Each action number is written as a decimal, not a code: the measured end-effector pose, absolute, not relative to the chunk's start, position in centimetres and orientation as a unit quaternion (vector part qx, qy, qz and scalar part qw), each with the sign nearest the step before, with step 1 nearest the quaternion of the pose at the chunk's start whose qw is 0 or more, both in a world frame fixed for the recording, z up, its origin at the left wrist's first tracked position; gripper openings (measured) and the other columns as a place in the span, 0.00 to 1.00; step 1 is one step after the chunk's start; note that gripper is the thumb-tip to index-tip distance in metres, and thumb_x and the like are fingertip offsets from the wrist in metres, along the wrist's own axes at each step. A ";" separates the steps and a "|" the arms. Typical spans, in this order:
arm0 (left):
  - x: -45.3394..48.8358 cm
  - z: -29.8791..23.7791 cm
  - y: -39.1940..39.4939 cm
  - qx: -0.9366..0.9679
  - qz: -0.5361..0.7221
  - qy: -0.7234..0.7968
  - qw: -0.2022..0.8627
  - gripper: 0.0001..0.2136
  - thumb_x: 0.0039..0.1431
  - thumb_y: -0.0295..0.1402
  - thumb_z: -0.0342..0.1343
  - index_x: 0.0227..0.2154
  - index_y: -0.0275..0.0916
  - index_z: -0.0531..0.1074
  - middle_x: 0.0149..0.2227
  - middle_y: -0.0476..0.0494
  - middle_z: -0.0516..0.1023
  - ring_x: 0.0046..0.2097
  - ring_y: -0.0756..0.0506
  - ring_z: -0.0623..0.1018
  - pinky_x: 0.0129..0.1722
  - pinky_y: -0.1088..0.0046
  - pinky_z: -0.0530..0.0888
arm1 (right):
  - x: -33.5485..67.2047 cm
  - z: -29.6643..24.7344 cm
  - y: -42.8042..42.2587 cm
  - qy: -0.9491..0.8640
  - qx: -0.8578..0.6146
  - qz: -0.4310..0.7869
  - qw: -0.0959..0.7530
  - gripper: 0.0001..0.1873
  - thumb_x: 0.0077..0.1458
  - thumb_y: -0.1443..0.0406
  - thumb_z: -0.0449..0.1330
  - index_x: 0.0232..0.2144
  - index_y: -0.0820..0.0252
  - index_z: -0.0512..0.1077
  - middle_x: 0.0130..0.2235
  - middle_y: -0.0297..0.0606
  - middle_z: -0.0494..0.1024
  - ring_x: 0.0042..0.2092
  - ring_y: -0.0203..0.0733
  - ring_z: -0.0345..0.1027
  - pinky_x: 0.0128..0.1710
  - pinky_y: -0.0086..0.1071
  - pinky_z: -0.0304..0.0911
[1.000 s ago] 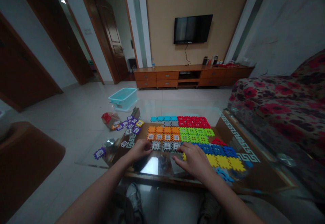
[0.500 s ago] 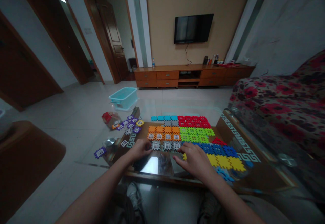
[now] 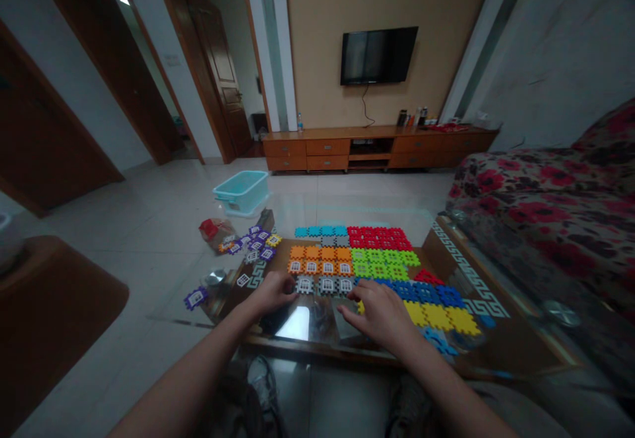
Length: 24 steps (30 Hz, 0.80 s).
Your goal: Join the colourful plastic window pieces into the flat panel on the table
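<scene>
The two hands were apart, one at each end of a row of grey window tiles lying flat on the glass table. The left hand was curled at the row's left end; from where I stood, I could not tell whether its fingers gripped the tile edge or only rested against it. The right hand lay palm down over the opposite end, thumb spread away from the fingers, with nothing visibly clamped. This placement suggested bracing: contact from both sides would hold a row square.

Directly beyond the hands, orange tiles and lime-green tiles lay side by side, with red tiles farther out. Blue tiles and yellow tiles extended to the right of the right hand. Grouping by colour appeared to keep each set distinct, and the toothed edges, set side by side, probably served to align the rows.

Beyond the left hand, purple tiles formed a loose pile, apparently set aside to leave the rows unobstructed. One white window insert lay just left of that hand, separate from any tile.
</scene>
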<state>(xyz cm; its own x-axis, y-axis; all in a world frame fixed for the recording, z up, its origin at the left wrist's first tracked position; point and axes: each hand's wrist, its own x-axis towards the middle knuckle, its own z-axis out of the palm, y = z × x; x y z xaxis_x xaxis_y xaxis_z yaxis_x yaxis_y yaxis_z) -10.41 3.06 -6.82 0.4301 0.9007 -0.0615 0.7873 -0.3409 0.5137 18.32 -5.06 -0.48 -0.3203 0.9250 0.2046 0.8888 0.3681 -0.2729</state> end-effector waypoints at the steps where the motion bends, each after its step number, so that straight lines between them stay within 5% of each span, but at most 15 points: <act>1: -10.4 -6.9 3.1 0.809 0.120 0.523 0.239 0.09 0.52 0.37 0.60 0.29 0.36 0.75 0.27 0.47 0.74 0.29 0.49 0.70 0.29 0.75 0.60 | 18.3 -0.5 -5.1 -0.810 -0.561 0.056 0.162 0.11 0.55 0.56 0.64 0.32 0.57 0.77 0.35 0.39 0.79 0.39 0.47 0.73 0.39 0.37 0.65; 24: -9.9 -7.4 3.0 0.812 0.132 0.521 0.228 0.07 0.53 0.35 0.58 0.27 0.37 0.72 0.25 0.49 0.71 0.27 0.51 0.67 0.27 0.74 0.58 | 18.3 -0.2 -5.1 -0.812 -0.563 0.065 0.139 0.12 0.56 0.55 0.63 0.31 0.57 0.78 0.35 0.40 0.79 0.39 0.48 0.73 0.38 0.38 0.65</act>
